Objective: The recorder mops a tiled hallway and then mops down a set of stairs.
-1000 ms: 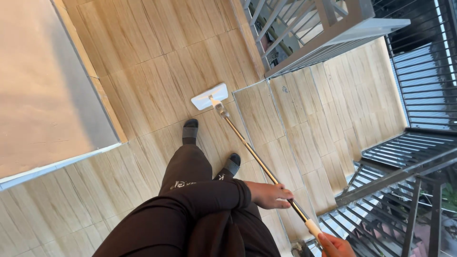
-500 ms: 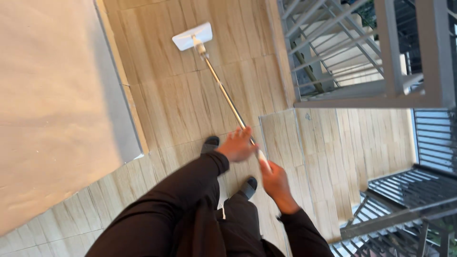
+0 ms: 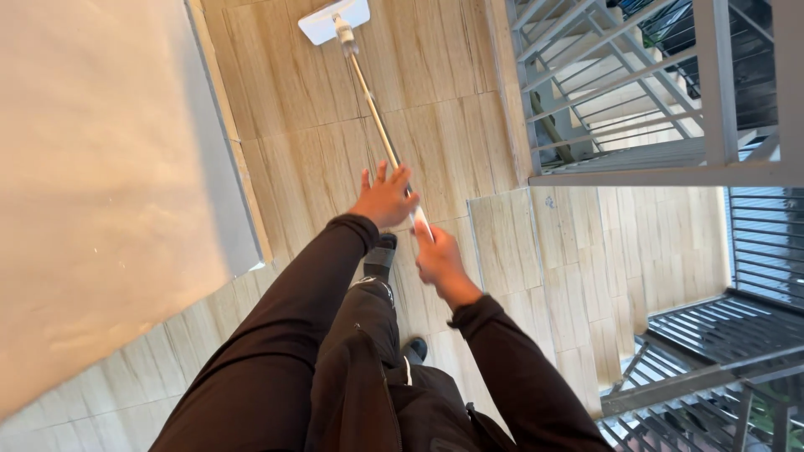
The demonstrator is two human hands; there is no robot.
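Observation:
A flat white mop head (image 3: 335,18) lies on the pale wood-look floor (image 3: 435,92) at the top of the view. Its thin metal handle (image 3: 375,113) runs down toward me. My left hand (image 3: 385,199) lies over the handle with its fingers spread and lifted. Just below it, my right hand (image 3: 437,258) is closed around the white end of the handle. Both arms wear dark sleeves. My dark-trousered legs and my shoes (image 3: 383,251) show under my hands.
A plain beige wall (image 3: 92,184) with a grey edge fills the left side. A grey metal railing (image 3: 636,142) and a stairwell lie to the right. Dark metal stair treads (image 3: 720,335) show at the lower right.
The mop head has slid further away, toward the top of the view. My left hand's fingers have loosened and spread on the handle. My right hand stays on the handle's end.

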